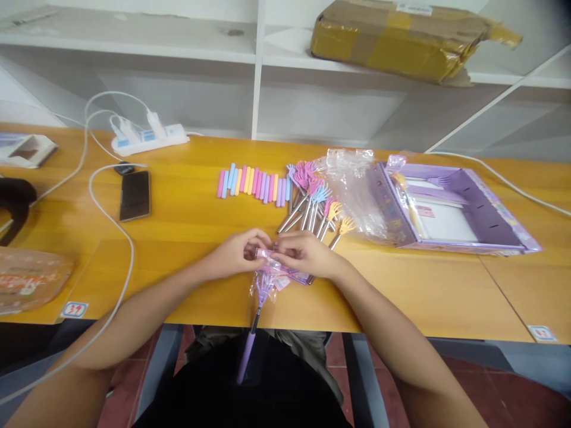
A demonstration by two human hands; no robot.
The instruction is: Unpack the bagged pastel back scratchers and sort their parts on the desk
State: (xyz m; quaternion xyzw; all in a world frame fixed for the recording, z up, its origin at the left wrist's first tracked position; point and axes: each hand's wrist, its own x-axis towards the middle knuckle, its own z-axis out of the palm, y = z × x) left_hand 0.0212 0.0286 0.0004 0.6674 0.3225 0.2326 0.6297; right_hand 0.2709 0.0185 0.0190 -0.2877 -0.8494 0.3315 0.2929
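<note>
My left hand point(243, 254) and my right hand point(307, 254) meet at the table's front edge, fingers closed around the top of a clear plastic bag point(273, 274) with pink printing. Inside the bag shows the claw head of a purple back scratcher point(264, 286). Its metal rod and purple handle point(246, 356) point down toward my lap. Under my right hand lies part of a pink and purple printed card point(298, 276). Beyond the hands is a pile of back scratcher heads point(319, 193) on metal rods, in pink, blue, purple and yellow. My fingertips are partly hidden.
Coloured handle tubes point(254, 183) lie in a row left of the pile. Clear bags point(352, 196) sit beside a purple display box point(473, 211). At left are a phone point(135, 196), a power strip point(151, 138) and a white cable point(129, 261). A taped carton point(392, 38) rests on the shelf.
</note>
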